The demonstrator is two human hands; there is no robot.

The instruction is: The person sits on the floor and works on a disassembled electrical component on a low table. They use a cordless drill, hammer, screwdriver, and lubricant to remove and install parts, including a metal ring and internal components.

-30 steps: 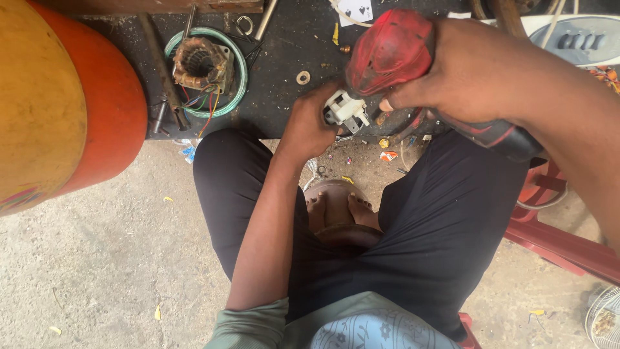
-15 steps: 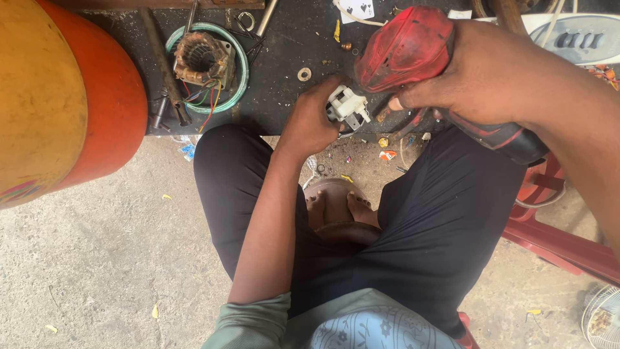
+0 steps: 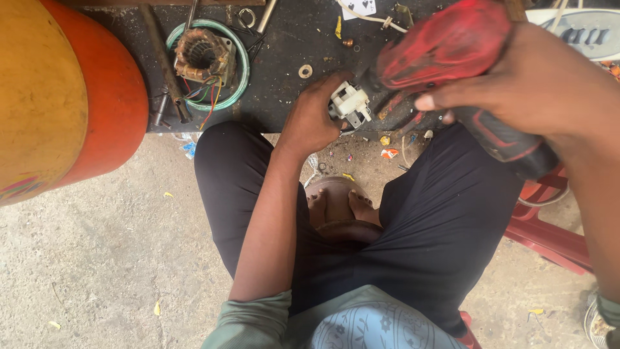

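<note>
Hands: left hand (image 3: pixel 310 119) grips white part (image 3: pixel 349 103), right hand (image 3: pixel 516 84) red drill (image 3: pixel 445 48).

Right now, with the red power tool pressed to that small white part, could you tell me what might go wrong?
The left hand pinches the small white part right at the red power tool, so a slip could hurt its fingers. The right hand alone steadies the tool. The part is held over the dark mat's edge, so loose pieces may drop.

Not much moved here tbh. The red power drill (image 3: pixel 445 55) in the right hand (image 3: pixel 510 90) has drifted a bit right and up in view, and the left hand (image 3: pixel 313 119) followed along with the small white part (image 3: pixel 349 103), staying pressed against its tip.
</note>
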